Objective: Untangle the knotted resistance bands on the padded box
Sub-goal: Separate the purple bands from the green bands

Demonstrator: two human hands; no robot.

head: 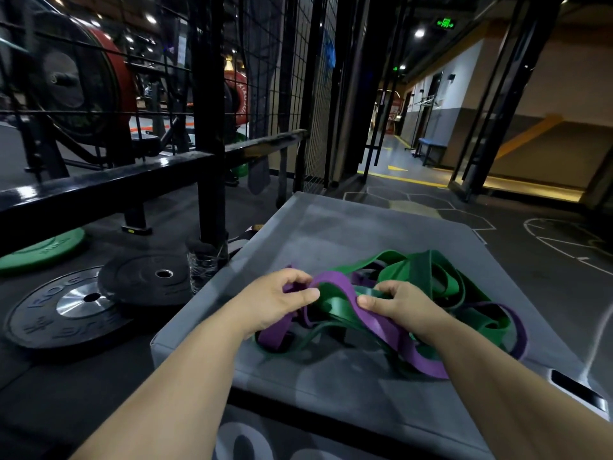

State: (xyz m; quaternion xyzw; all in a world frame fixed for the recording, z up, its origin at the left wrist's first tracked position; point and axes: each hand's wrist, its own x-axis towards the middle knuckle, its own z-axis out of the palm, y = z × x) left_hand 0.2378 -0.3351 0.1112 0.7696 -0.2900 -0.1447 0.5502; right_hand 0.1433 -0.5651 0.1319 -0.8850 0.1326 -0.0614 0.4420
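A tangle of purple and green resistance bands lies on the grey padded box [348, 227], toward its right half. The green bands [428, 273] pile up at the back and right. A purple band [335, 283] arches over the front of the heap between both hands. My left hand [282, 300] pinches the purple band at its left end. My right hand [398, 303] grips the same purple band where it crosses a green one, thumb on top. More purple loops trail toward the box's near edge.
Black weight plates [66, 310] and a green plate [43, 247] lie on the floor at left. A black steel rack and wire mesh [205, 154] stand behind them. A plastic bottle [204, 263] sits by the box's left edge. A dark phone [577, 390] lies on the box's near right corner.
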